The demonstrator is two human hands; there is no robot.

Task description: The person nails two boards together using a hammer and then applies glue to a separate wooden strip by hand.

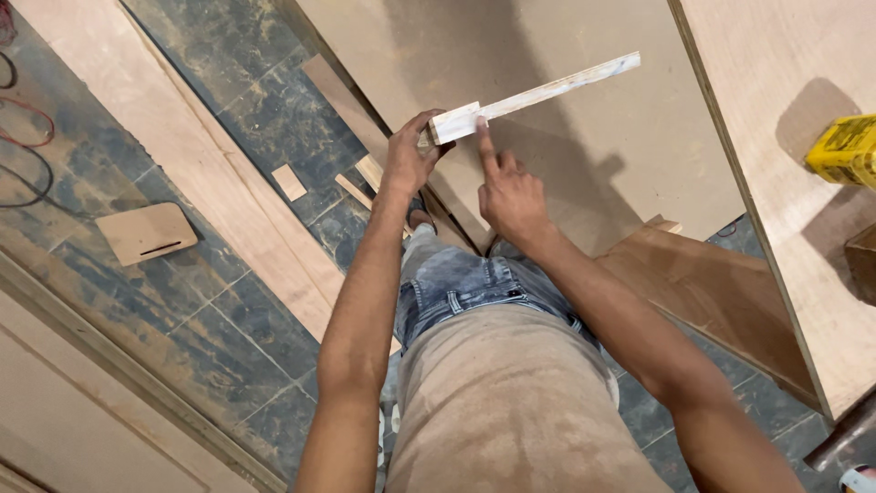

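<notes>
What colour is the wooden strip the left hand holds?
Pale whitish wood with grey smudges: the wooden strip gripped by the left hand, best seen in the head view.

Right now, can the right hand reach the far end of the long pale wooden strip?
Probably yes: the right hand already touches the long pale wooden strip near the left hand, and nothing lies along it toward its far end.

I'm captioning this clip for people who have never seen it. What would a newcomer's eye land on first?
First, the thin wooden strip held up at the centre top, a small wood block at its near end. The left hand grips that block, while the right hand lays its forefinger along the strip. Next comes the yellow object on the pale plywood sheet at the right edge.
</notes>
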